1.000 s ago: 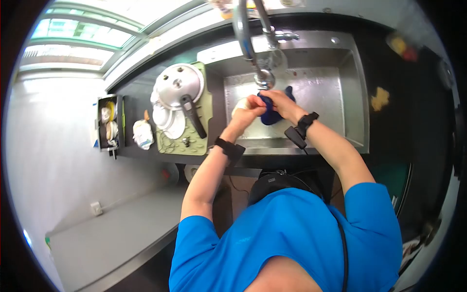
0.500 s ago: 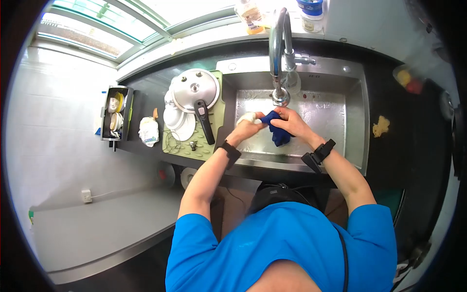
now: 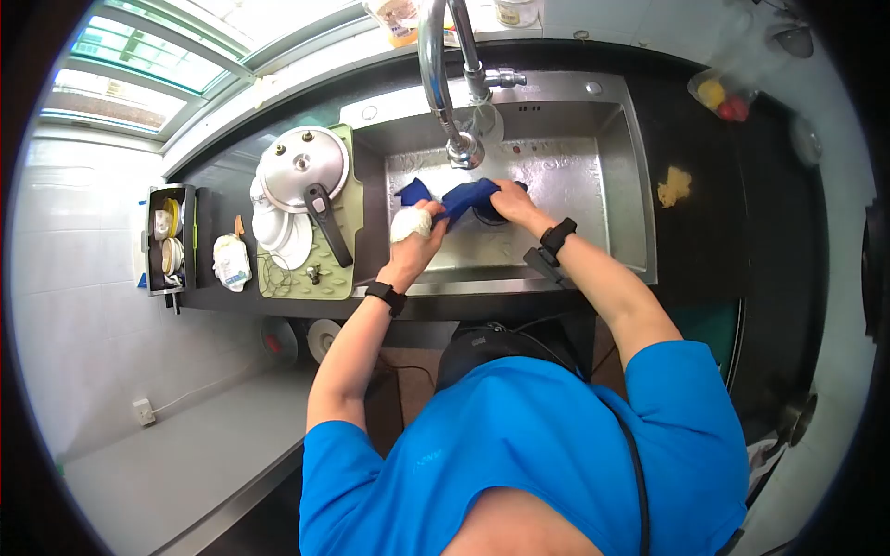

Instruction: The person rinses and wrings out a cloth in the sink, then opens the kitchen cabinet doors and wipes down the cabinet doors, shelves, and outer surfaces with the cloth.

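Observation:
A dark blue cloth [image 3: 466, 196] is stretched between my two hands over the steel sink [image 3: 565, 243]. My left hand [image 3: 422, 248] is closed on its left part, and a loose blue end sticks out past the fingers. A whitish lump [image 3: 410, 224] sits against the back of that hand; I cannot make out what it is. My right hand [image 3: 521, 208] grips the right part of the cloth, with a dark fold hanging below it. The faucet [image 3: 464, 148] arches over the sink just above the cloth.
Left of the sink, a green drying mat [image 3: 345, 218] bears a pressure cooker lid [image 3: 298, 171] and white dishes [image 3: 295, 243]. Farther left are a white packet [image 3: 232, 261] and a dish rack [image 3: 170, 236]. A yellowish scrap [image 3: 675, 186] lies on the right counter.
My hands have moved apart, spreading the bunched cloth out sideways. My left hand is lower and the view has shifted to the right.

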Tool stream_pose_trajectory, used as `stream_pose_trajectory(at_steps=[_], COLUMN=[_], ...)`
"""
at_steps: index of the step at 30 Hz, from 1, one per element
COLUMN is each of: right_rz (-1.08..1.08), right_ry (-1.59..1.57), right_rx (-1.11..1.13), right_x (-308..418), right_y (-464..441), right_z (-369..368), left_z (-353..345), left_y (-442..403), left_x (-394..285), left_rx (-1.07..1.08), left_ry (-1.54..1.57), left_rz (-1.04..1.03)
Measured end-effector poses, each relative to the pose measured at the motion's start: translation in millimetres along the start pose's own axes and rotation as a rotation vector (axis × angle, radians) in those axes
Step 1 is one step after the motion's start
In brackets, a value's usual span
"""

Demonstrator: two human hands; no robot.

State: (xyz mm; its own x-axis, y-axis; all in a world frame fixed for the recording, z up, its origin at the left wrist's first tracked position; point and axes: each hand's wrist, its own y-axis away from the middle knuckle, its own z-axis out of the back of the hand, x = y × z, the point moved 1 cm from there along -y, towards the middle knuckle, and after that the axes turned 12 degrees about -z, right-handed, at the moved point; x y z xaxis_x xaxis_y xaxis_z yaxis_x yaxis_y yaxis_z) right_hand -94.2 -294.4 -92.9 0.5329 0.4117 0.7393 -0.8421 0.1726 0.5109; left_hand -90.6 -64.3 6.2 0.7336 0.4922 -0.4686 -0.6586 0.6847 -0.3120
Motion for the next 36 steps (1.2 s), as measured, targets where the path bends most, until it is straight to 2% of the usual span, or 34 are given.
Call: stream_pose_trajectory(at_steps=[1, 3, 4, 5, 7, 9, 11, 12, 17, 19, 21, 23, 24, 25, 26, 27, 28, 29, 30, 31, 33, 34, 35, 36], right_rz=[0.004, 0.011, 0.002, 0.005, 0.058, 0.088, 0.099, 0.171, 0.193, 0.185, 0.200, 0.182, 0.169, 0.170, 0.200, 0.228, 0.225, 0.190, 0.159, 0.164, 0.315, 0.587, 0.586, 0.573], right_ry=[-0.001, -0.516, -0.647, -0.644, -0.844, -0.966, -1.090, -1.008, -0.959, -0.943, -0.886, -0.862, -0.836, -0.839, -0.774, -0.705, -0.709, -0.511, -0.312, -0.314, 0.136, 0.359, 0.354, 0.123], right_rx=[-0.001, 0.125, 0.213, 0.215, 0.218, 0.277, 0.426, 0.490, 0.543, 0.534, 0.488, 0.435, 0.384, 0.382, 0.265, 0.150, 0.151, 0.139, 0.124, 0.122, 0.085, -0.188, -0.190, 0.057], right_x=[3.7, 9.3, 16.8, 23.1, 30.0, 20.4, 40.3, 39.9, 55.7, 54.8, 48.7, 40.6, 36.3, 32.7, 28.3, 23.8, 14.3, 5.9, 3.0, 12.5, 27.1, 25.1, 22.8, 26.1], right_y=[-0.3, 11.2, 16.3, 22.1, 37.0, 34.3, 67.4, 72.6, 87.6, 90.1, 86.6, 78.2, 72.0, 67.0, 62.7, 58.0, 50.7, 43.7, 37.0, 35.4, 34.7, 31.9, 23.0, 17.2], right_z=[-3.3, -19.9, -19.2, -14.7, -9.6, -13.5, 7.2, 13.5, 33.0, 36.6, 37.2, 38.0, 38.7, 38.8, 38.8, 37.9, 28.9, 16.8, 11.0, 14.6, 17.4, 12.9, 11.5, 12.6], left_z=[-6.3, -16.0, -17.0, -14.4, -8.6, -8.6, -14.3, -15.0, -64.4, -76.3, -82.4, -81.8, -74.5, -63.5, -52.1, -51.7, -36.0, -19.6, -11.7, -3.9, 13.9, 22.5, 29.1, 34.0], left_y=[5.6, 22.1, 21.6, 15.7, 4.2, -7.0, -14.8, -18.4, -16.4, -15.4, -13.5, -10.7, -14.2, -19.1, -22.8, -21.1, -27.8, -33.3, -37.1, -40.9, -43.9, -46.5, -49.3, -49.3], left_x=[11.2, 21.8, 22.1, 25.4, 32.0, 44.6, 57.7, 57.3, 83.6, 73.6, 70.2, 74.6, 72.4, 69.4, 66.4, 83.2, 66.1, 47.9, 36.8, 26.2, 10.3, 8.4, 7.2, 6.5], left_rx=[-0.002, 0.212, 0.249, 0.245, 0.296, 0.128, 0.101, 0.098, 0.229, 0.178, 0.179, 0.039, 0.041, -0.048, -0.136, -0.100, -0.065, -0.030, 0.115, 0.249, 0.264, 0.357, 0.450, 0.401], left_ry=[-0.004, 0.021, 0.148, 0.146, 0.461, 0.544, 0.480, 0.473, 0.448, 1.149, 1.190, 1.314, 1.312, 1.357, 1.399, 1.445, 1.435, 1.425, 1.166, 0.904, 0.828, 0.809, 0.789, 0.777], left_rz=[-0.002, 0.082, 0.230, 0.232, 0.389, 0.460, 0.548, 0.573, 0.725, 0.788, 0.747, 0.826, 0.824, 0.796, 0.769, 0.713, 0.715, 0.716, 0.684, 0.643, 0.577, 0.535, 0.491, 0.455])
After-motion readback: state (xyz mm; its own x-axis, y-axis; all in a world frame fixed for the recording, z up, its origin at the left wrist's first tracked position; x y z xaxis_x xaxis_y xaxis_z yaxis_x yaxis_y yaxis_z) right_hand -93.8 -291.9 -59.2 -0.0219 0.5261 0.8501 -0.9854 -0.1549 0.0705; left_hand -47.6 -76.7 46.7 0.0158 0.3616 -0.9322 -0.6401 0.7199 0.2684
